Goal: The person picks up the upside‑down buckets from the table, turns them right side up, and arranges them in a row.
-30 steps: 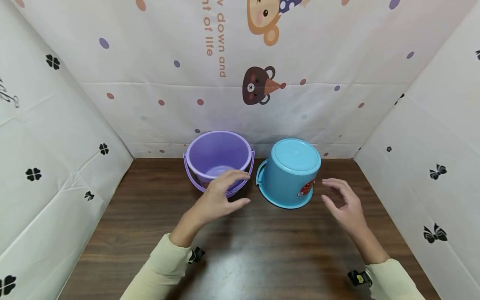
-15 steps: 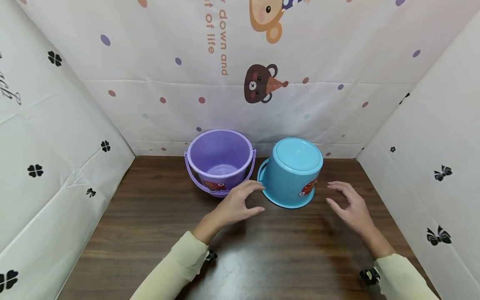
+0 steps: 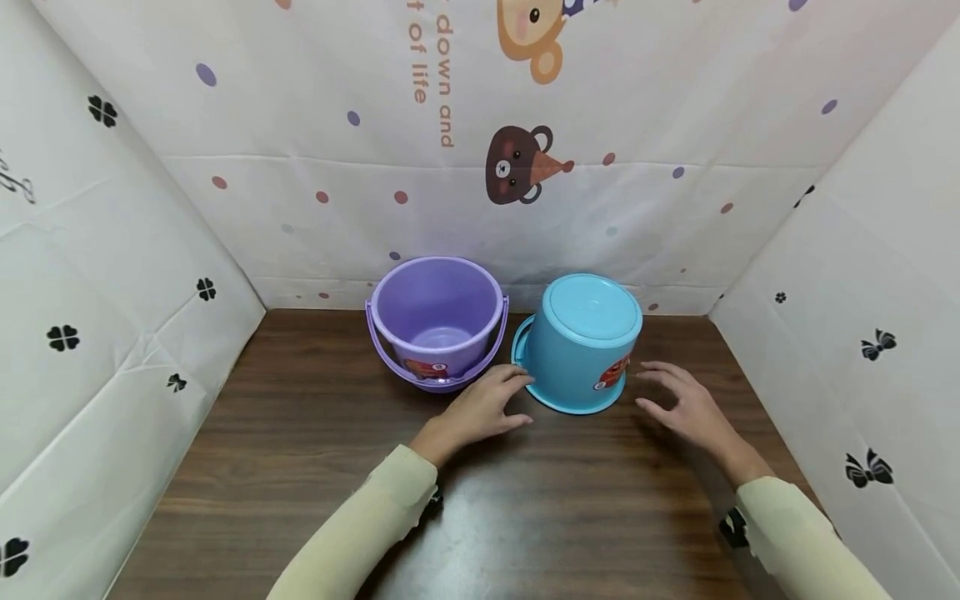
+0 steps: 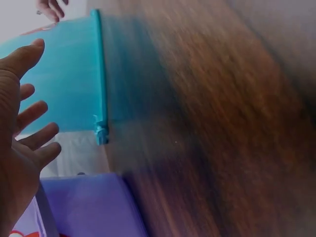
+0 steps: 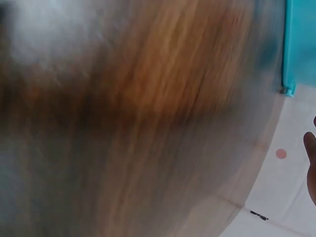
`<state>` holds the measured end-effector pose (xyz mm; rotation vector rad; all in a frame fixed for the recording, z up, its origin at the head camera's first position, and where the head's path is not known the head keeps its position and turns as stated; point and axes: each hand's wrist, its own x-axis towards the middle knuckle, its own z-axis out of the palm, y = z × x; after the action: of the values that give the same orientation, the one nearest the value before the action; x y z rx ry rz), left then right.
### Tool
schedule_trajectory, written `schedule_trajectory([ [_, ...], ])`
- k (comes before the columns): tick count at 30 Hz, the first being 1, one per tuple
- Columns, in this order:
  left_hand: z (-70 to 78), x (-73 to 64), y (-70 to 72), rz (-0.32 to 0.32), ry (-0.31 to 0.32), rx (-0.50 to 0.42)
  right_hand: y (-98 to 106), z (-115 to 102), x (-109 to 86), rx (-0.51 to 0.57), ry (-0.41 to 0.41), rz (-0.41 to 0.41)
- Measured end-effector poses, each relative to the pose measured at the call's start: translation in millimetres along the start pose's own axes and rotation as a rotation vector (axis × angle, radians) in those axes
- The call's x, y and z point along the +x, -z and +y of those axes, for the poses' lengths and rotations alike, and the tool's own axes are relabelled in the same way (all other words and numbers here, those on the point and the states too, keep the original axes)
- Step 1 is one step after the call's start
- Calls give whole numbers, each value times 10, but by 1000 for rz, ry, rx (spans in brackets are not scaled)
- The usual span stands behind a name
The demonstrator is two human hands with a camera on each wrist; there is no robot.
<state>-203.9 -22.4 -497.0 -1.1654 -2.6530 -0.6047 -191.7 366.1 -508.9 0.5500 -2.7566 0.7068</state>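
A blue bucket (image 3: 581,354) stands upside down on the wooden table, its base facing up and a red label on its side. To its left is an upright purple bucket (image 3: 438,308), its handle lowered toward the front. My left hand (image 3: 483,408) hovers in front of the gap between the two, fingers spread toward the blue one's left rim. On the other side, my right hand (image 3: 682,408) is held with thumb and fingers parted, a short way off the blue bucket's right side. The left wrist view shows bare spread fingers (image 4: 37,118) beside the blue wall.
The wooden table (image 3: 315,483) meets a white printed back sheet (image 3: 300,242) just behind both buckets. Patterned white side sheets (image 3: 840,392) rise at left and right. Both forearms wear pale sleeves with dark wrist cameras.
My left hand has moved right, from over the purple bucket's front to near the blue bucket's left rim. My right hand has shifted slightly, lately closer to the blue bucket. The buckets stay put.
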Motion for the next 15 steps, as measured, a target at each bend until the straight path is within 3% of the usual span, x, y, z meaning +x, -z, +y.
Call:
schedule_trajectory([
  [8,-75,99,-120,-22,-152,223,-45,122,101,-69,-5,-113],
  [11,-101,127,-160,-44,-168,272,-61,140,143,-101,34,-130],
  [15,-125,160,-205,-76,-152,313,-85,189,200,-169,147,-146],
])
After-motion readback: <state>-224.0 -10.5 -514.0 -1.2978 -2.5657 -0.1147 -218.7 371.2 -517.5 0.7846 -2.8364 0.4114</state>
